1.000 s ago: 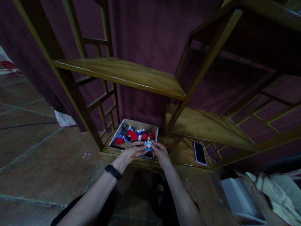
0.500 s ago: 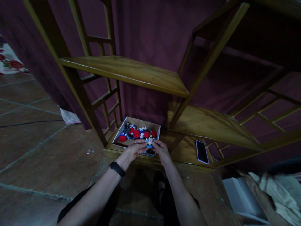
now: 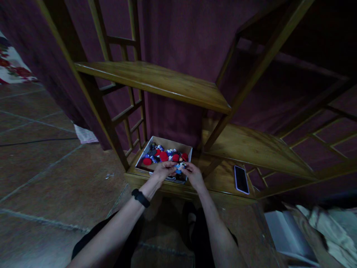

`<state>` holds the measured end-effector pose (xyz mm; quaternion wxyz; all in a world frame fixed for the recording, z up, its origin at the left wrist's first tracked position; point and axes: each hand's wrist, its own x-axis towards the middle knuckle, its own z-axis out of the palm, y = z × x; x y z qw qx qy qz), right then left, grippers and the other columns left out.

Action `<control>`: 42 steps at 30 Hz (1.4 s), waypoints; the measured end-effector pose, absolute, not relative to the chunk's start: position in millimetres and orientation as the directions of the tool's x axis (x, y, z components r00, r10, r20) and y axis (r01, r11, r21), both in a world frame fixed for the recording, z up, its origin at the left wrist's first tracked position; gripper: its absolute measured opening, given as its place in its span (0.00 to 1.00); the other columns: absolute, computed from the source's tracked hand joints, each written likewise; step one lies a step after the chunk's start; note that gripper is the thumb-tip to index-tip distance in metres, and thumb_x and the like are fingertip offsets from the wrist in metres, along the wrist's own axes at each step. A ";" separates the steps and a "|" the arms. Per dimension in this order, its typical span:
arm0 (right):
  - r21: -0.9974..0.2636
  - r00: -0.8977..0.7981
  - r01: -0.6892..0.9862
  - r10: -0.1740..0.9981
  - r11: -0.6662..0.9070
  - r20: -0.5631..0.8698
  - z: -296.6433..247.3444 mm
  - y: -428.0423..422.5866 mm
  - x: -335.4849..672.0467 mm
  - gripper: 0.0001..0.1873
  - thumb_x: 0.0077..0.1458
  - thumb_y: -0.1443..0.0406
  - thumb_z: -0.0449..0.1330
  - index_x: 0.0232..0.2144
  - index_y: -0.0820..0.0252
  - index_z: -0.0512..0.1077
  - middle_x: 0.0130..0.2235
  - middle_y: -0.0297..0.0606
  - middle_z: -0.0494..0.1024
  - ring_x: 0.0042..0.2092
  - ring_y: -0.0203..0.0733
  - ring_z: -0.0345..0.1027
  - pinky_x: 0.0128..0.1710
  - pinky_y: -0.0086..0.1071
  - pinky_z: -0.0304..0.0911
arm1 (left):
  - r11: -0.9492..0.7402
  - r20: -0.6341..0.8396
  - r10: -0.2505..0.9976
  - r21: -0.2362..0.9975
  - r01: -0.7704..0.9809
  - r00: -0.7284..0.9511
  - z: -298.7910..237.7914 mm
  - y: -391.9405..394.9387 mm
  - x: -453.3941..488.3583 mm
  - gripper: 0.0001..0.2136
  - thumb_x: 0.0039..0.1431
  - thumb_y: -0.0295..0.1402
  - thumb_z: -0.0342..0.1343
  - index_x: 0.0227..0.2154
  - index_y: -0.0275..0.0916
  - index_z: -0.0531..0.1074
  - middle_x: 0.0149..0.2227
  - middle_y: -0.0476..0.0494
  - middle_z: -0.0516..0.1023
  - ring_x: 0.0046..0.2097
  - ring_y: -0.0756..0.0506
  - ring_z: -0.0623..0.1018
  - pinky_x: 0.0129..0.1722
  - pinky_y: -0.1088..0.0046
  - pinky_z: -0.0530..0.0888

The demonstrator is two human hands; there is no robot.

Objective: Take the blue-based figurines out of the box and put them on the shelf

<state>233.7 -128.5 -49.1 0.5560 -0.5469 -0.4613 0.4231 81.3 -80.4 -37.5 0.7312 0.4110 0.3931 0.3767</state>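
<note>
Small blue-and-pale toy figure was pinched between both hands, just over the near rim of the open white cardboard box.

Change over the last second: minor. A second earlier the fingers lay flatter along that rim; now the fingertips had drawn in around the figure and it sat a touch higher. It stayed clear of the pile and had not been set down anywhere.

Left hand gripped it from the left and right hand from the right, fingertips nearly meeting. Neither hand was released, and neither held anything else. The figure was too small to tell which way it faced.

Box contents: flat round red pieces mixed with more small blue and white figures, loosely heaped.

The box stood at the left end of the lowest wooden shelf, against the front edge. A dark phone in a lilac case lay flat on the same shelf towards the right end, well apart from the hands. There was a black wristband on the left wrist. The brown tiled floor lay to the left of the rack.
</note>
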 end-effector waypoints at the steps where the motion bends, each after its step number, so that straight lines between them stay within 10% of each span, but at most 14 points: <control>1: -0.999 0.208 0.024 0.977 0.039 0.043 -49.7 -128.5 233.9 0.16 0.39 0.64 0.63 0.35 0.56 0.73 0.32 0.32 0.76 0.33 0.37 0.68 0.37 0.31 0.63 | 0.371 -0.267 0.878 0.903 -0.214 0.396 -38.0 -80.6 81.9 0.14 0.36 0.28 0.65 0.31 0.31 0.75 0.27 0.42 0.78 0.28 0.49 0.76 0.30 0.73 0.73; 10: -0.999 0.211 -0.038 0.977 -0.012 -0.020 -55.6 -130.5 228.2 0.14 0.37 0.63 0.64 0.31 0.59 0.72 0.30 0.33 0.75 0.33 0.38 0.68 0.36 0.32 0.64 | 0.351 -0.284 0.894 0.925 -0.149 0.346 -44.1 -78.9 82.5 0.13 0.33 0.29 0.66 0.27 0.31 0.75 0.22 0.45 0.76 0.23 0.50 0.73 0.26 0.74 0.70; 16: -1.000 0.130 -0.013 0.991 0.023 0.021 -51.2 -130.7 225.0 0.21 0.39 0.64 0.63 0.40 0.55 0.68 0.37 0.33 0.74 0.37 0.36 0.68 0.40 0.32 0.63 | -0.082 0.035 0.943 0.988 0.130 0.331 -37.0 -83.2 84.4 0.09 0.47 0.27 0.56 0.33 0.35 0.74 0.24 0.47 0.75 0.25 0.50 0.72 0.28 0.74 0.69; 24: -0.998 0.152 0.057 0.988 0.029 0.037 -57.9 -129.0 225.5 0.18 0.38 0.64 0.63 0.36 0.57 0.67 0.34 0.32 0.72 0.35 0.36 0.67 0.37 0.30 0.63 | -0.524 0.231 0.842 0.564 0.637 0.488 -13.5 -108.0 84.4 0.14 0.56 0.23 0.45 0.42 0.40 0.70 0.39 0.41 0.72 0.39 0.46 0.73 0.38 0.72 0.68; 42: -0.993 0.274 -0.048 0.957 0.110 0.093 -54.0 -153.2 215.0 0.18 0.38 0.67 0.60 0.36 0.56 0.67 0.42 0.34 0.72 0.41 0.39 0.66 0.42 0.35 0.62 | -0.764 0.357 0.639 0.194 0.615 0.681 -2.4 -134.2 80.1 0.16 0.54 0.20 0.45 0.46 0.35 0.62 0.42 0.38 0.67 0.47 0.43 0.68 0.45 0.64 0.66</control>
